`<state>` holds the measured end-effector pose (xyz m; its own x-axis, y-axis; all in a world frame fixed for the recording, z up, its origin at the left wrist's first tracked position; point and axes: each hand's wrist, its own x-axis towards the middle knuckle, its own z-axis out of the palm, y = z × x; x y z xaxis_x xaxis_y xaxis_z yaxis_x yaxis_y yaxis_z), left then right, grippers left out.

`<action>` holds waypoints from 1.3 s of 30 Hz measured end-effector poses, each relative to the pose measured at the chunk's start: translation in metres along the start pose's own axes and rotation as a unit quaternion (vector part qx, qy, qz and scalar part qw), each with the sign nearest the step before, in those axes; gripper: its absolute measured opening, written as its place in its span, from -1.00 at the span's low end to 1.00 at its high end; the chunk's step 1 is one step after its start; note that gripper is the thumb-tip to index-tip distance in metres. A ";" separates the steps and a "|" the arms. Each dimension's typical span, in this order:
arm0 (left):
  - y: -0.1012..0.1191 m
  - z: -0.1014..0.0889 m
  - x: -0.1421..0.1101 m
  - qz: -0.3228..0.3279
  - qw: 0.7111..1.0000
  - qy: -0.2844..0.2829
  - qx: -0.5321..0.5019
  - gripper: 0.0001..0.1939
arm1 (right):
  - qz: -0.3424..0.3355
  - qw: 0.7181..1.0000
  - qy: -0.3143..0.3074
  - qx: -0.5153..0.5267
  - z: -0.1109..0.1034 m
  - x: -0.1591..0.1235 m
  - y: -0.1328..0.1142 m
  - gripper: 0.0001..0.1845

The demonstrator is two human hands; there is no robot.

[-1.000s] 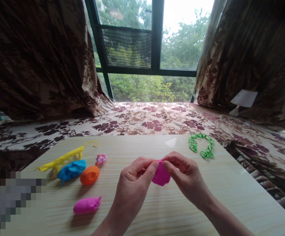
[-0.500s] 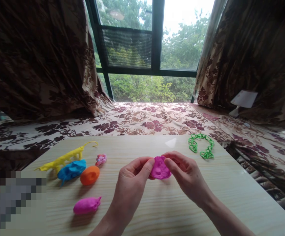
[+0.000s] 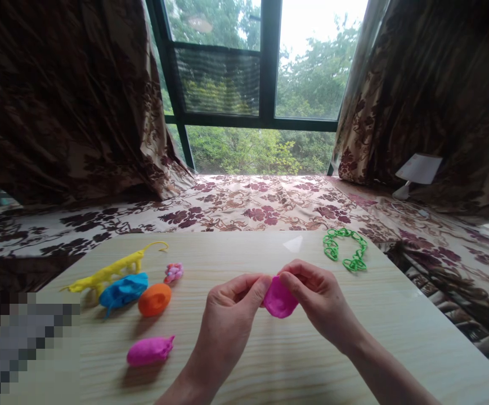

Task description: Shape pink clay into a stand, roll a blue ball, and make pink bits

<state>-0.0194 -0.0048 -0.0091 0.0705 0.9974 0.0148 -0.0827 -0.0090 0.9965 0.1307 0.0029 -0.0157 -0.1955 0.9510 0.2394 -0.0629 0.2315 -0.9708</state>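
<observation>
A flattened round piece of magenta modelling clay (image 3: pixel 281 299) is held up over the table between both hands. My left hand (image 3: pixel 232 315) pinches its left edge between thumb and fingers. On the upper right edge, my right hand (image 3: pixel 322 295) grips it the same way, so both hands are closed on the one piece. Its lower rim hangs free and its surface looks smooth with a shallow dent. Nearest to my left wrist lies a magenta clay roll (image 3: pixel 150 350) with a pinched, frilled end.
Left on the pale wooden table (image 3: pixel 312 360) are a long yellow clay animal figure (image 3: pixel 111 269), a blue clay piece (image 3: pixel 124 291), an orange clay disc (image 3: pixel 155 300) and a small pink cluster (image 3: pixel 174 272). A green chain (image 3: pixel 331 247) lies far right. A white lamp (image 3: pixel 419 169) stands beyond.
The magenta clay piece has tilted and shifted slightly down and right; its bumpy face is replaced by a smoother one. My left fingers have moved a little right, closer to my right fingers.
</observation>
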 end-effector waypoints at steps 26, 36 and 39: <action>-0.015 -0.025 0.022 -0.210 0.909 -0.042 -0.358 -0.87 | 0.059 0.992 0.051 -0.102 -0.022 0.012 0.007 -0.49; -0.018 -0.021 0.019 -0.186 0.907 -0.089 -0.369 -0.76 | -0.059 0.979 0.036 -0.194 -0.011 0.007 0.005 -0.84; -0.024 -0.016 0.018 -0.153 0.958 -0.064 -0.236 -0.77 | -0.048 0.980 0.012 -0.194 -0.009 0.006 0.012 -0.82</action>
<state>-0.0323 0.0149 -0.0342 0.2815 0.9312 -0.2315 -0.4766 0.3451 0.8086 0.1374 0.0133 -0.0255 -0.1829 0.9244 0.3349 0.2984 0.3767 -0.8770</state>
